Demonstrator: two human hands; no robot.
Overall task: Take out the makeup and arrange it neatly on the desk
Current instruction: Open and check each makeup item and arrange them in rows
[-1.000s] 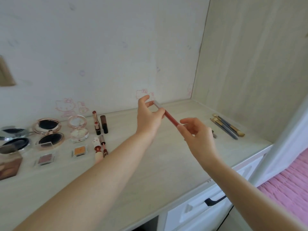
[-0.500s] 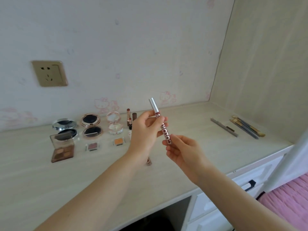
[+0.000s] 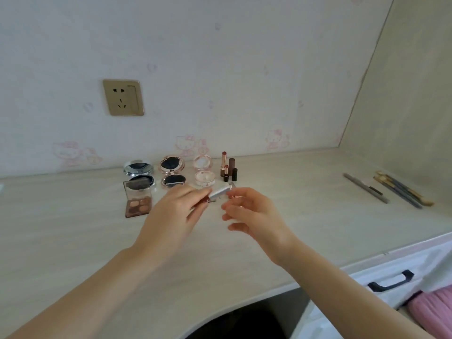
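Makeup is mostly out already, and one piece is in hand: a slim lip tube [image 3: 217, 195] with a silver cap, held above the desk [image 3: 293, 216]. The left hand [image 3: 171, 216] pinches it at its darker end, the fingers closed round it. The right hand [image 3: 254, 216] sits just beside the cap end with its fingers loosely curled — whether it touches the cap I cannot tell, the picture being blurred there.

Just beyond the hands stand the lipsticks [image 3: 228, 170], upright, and left of them three open compacts [image 3: 171, 173] in a row. Further to the left, near the left hand, an eyeshadow palette [image 3: 137, 200] lies open. Well off to the right of the right hand lie a pencil [image 3: 365, 188] and some brushes [image 3: 403, 190], side by side near the side wall. A socket [image 3: 123, 97] is on the wall behind.

By my reckoning this is the placing step — the tube is to join the lip things. The next move would be to set it down near the lipsticks, in line with them, without knocking the upright ones over.
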